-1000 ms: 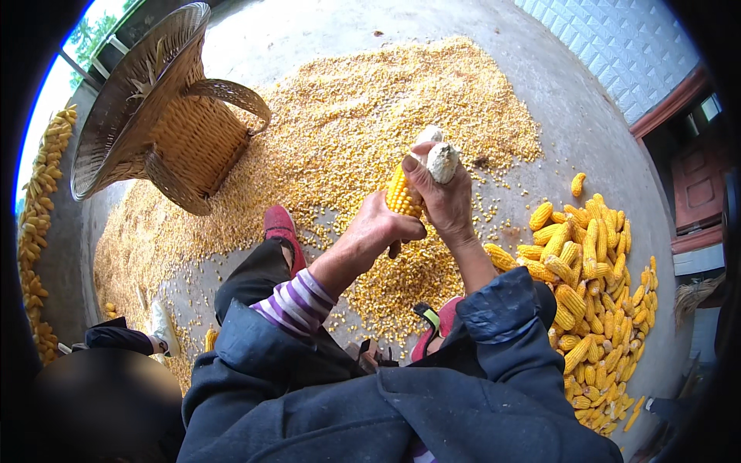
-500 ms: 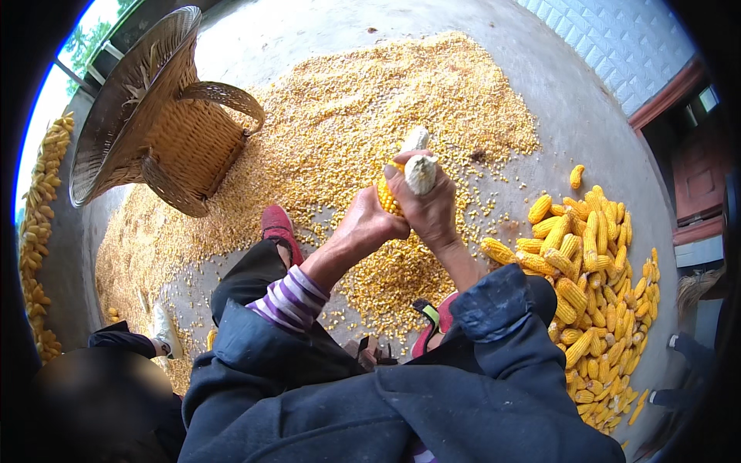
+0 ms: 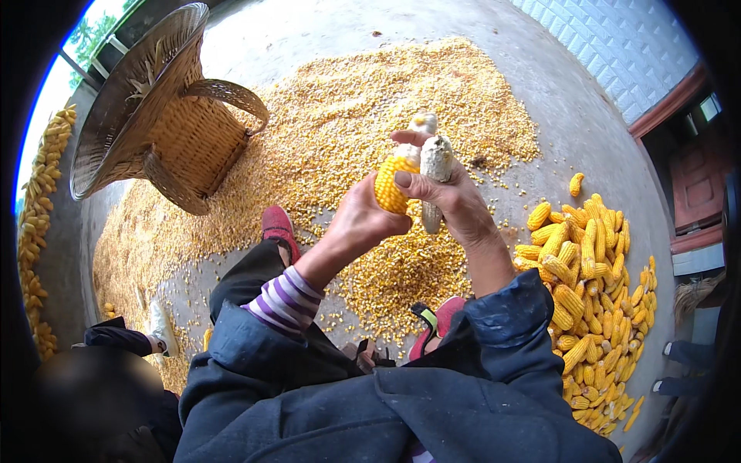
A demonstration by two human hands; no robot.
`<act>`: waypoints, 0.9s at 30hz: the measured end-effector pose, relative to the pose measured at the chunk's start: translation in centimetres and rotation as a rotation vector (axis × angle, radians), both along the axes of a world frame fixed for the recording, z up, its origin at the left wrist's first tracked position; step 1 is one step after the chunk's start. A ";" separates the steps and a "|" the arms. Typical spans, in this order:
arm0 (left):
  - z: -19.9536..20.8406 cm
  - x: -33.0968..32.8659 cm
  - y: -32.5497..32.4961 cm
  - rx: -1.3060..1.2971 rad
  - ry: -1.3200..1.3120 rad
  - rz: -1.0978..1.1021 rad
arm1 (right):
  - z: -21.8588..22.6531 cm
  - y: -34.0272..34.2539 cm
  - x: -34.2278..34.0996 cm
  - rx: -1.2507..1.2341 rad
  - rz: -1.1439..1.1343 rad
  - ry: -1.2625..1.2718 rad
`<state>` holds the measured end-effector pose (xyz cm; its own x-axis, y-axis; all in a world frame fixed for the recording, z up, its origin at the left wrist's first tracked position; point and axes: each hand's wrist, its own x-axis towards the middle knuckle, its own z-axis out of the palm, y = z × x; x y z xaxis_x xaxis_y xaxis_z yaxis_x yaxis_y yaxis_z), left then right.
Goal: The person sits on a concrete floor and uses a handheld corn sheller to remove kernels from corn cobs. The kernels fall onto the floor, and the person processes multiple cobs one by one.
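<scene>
Left hand (image 3: 360, 211) closed round part-shelled ear (image 3: 390, 188); right hand (image 3: 463, 205) clasps bare cob (image 3: 437, 160). Apparently mid-shelling; next rub likely needs firm pressure.

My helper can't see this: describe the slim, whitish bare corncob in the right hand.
Find the wide spread of loose yellow kernels on the grey floor. Before it, the person's right hand holds the slim, whitish bare corncob. Its visible surface looks stripped, unlike the thicker, yellow-kernelled ear in the left hand.
</scene>
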<state>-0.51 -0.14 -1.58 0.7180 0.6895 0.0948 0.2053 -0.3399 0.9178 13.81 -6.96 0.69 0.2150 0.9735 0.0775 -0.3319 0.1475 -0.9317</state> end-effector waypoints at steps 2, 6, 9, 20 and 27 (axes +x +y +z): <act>-1.9 0.8 -0.4 0.367 0.155 0.126 | -0.3 0.2 -1.9 -0.021 -0.120 0.052; -2.8 1.6 -0.5 0.322 0.344 0.077 | -3.9 1.3 -3.0 -0.026 -0.435 -0.218; -3.2 0.9 0.2 0.173 0.155 0.025 | -4.9 1.0 -2.9 0.041 -0.453 -0.336; 1.1 0.3 -1.2 -0.613 -0.054 -0.129 | -4.1 0.7 -0.4 0.123 -0.326 -0.227; -0.8 1.4 -1.5 0.260 0.426 0.184 | -0.3 0.4 -2.0 -0.030 -0.230 0.049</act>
